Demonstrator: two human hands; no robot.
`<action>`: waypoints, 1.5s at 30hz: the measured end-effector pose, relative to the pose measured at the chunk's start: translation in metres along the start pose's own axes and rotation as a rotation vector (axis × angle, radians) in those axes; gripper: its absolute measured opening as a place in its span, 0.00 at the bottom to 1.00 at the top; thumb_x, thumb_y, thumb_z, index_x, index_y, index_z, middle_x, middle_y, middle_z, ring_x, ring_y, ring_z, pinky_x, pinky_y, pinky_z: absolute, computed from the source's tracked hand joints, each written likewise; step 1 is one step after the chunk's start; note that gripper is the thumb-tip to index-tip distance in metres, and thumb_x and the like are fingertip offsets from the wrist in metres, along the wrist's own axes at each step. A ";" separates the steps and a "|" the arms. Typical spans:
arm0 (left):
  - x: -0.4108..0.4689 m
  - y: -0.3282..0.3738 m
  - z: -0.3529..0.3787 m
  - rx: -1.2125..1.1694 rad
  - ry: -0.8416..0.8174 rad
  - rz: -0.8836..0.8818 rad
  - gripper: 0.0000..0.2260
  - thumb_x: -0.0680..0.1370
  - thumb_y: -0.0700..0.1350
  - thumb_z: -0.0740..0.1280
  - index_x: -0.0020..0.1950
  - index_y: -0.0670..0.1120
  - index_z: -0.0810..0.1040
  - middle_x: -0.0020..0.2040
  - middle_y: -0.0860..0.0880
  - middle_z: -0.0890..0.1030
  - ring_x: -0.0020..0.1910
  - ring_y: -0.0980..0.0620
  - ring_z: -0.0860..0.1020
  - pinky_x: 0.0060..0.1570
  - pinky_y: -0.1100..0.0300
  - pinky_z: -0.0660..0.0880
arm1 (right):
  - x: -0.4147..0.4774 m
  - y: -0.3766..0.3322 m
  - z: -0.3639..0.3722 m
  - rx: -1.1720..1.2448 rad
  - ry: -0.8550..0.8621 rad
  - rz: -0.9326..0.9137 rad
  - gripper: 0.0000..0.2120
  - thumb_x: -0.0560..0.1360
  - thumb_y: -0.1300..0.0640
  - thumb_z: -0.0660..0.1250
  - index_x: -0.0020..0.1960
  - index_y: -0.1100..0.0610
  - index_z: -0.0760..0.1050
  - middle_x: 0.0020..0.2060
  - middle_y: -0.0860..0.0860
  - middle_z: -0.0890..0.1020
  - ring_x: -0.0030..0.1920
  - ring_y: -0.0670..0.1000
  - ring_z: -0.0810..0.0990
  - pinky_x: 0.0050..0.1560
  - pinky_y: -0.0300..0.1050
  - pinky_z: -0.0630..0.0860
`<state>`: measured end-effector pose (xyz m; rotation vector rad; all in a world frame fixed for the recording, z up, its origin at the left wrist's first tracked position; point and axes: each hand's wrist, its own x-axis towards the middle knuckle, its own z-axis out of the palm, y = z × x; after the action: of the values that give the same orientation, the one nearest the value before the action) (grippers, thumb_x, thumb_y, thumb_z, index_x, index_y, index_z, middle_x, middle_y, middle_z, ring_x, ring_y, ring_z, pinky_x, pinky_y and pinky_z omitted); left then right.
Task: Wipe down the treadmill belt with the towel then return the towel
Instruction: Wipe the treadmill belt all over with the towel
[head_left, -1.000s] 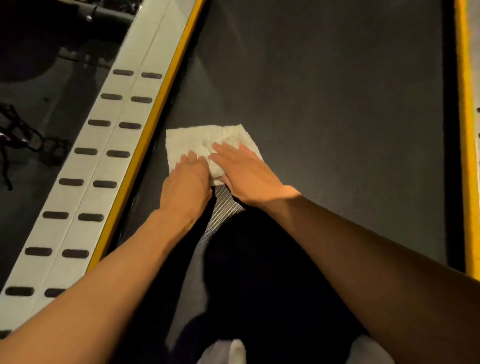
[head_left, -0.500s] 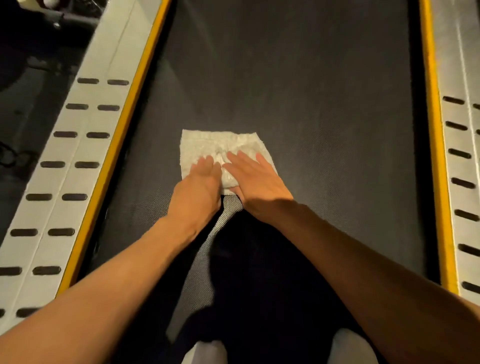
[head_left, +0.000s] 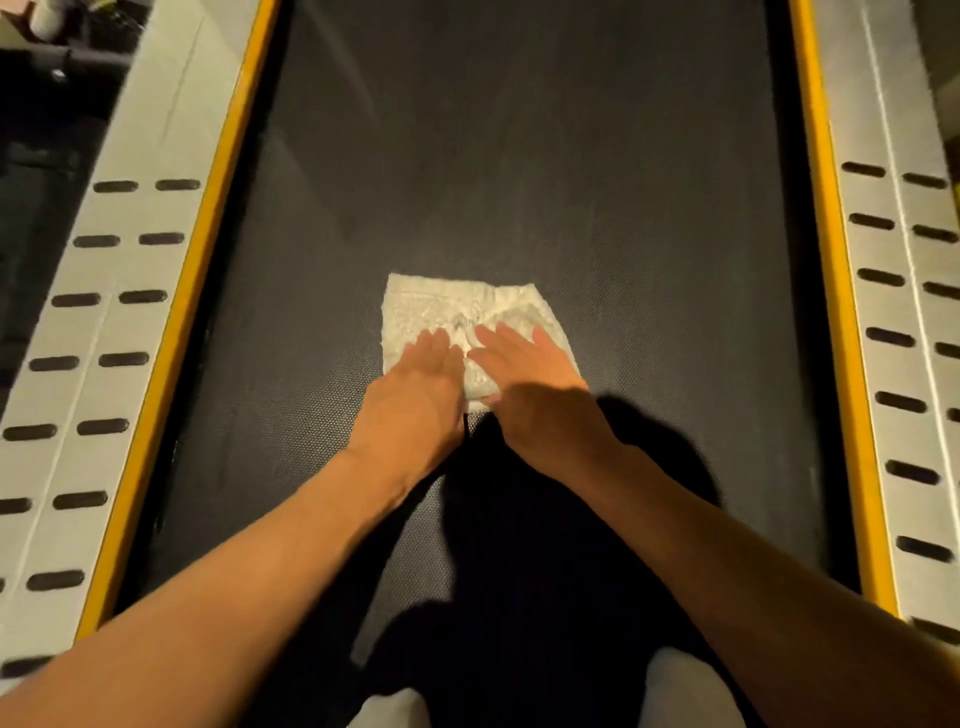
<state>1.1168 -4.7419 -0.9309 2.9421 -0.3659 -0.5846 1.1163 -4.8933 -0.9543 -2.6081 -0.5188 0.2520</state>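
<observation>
Both hands — left hand (head_left: 415, 387), right hand (head_left: 535, 384) — press flat, side by side, on the paper towel (head_left: 447, 306) mid-belt (head_left: 519, 156); open belt on all sides — yellow edge strips (head_left: 205, 249) flank it.

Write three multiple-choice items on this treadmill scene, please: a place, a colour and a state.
1. Where does the towel lie?
A. On the left side rail.
B. On the belt, about midway between its edges.
C. On the floor.

2. What colour are the strips edging the belt?
A. Yellow.
B. Red.
C. Blue.

3. How do the left hand and right hand meet the towel?
A. One lifts a corner.
B. Neither touches it.
C. Both press flat on it.

Answers: 1 B, dark belt shows left, right and beyond it; 2 A, both strips are yellow; 3 C, straight fingers lie on its near part.
</observation>
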 end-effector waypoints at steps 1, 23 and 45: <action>-0.008 0.006 0.005 -0.013 -0.002 0.036 0.26 0.76 0.42 0.62 0.74 0.43 0.62 0.76 0.43 0.60 0.73 0.43 0.63 0.64 0.50 0.68 | -0.016 0.000 0.000 0.031 0.008 0.028 0.20 0.75 0.60 0.66 0.67 0.55 0.72 0.68 0.52 0.72 0.71 0.50 0.66 0.71 0.48 0.59; 0.002 0.041 -0.011 0.008 -0.065 0.128 0.25 0.82 0.44 0.56 0.78 0.46 0.53 0.79 0.48 0.49 0.76 0.48 0.54 0.70 0.52 0.59 | -0.029 0.041 -0.010 -0.084 0.056 0.099 0.24 0.78 0.59 0.63 0.73 0.54 0.64 0.74 0.51 0.63 0.76 0.52 0.56 0.75 0.48 0.44; -0.011 0.076 0.017 -0.073 -0.031 0.222 0.25 0.80 0.42 0.54 0.77 0.46 0.53 0.78 0.47 0.52 0.76 0.47 0.52 0.71 0.54 0.56 | -0.092 0.039 -0.008 -0.100 0.093 0.258 0.18 0.76 0.57 0.62 0.66 0.54 0.72 0.59 0.54 0.80 0.61 0.57 0.77 0.64 0.51 0.70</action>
<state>1.0837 -4.8138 -0.9301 2.7749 -0.6497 -0.6000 1.0467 -4.9654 -0.9584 -2.7681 -0.1654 0.1897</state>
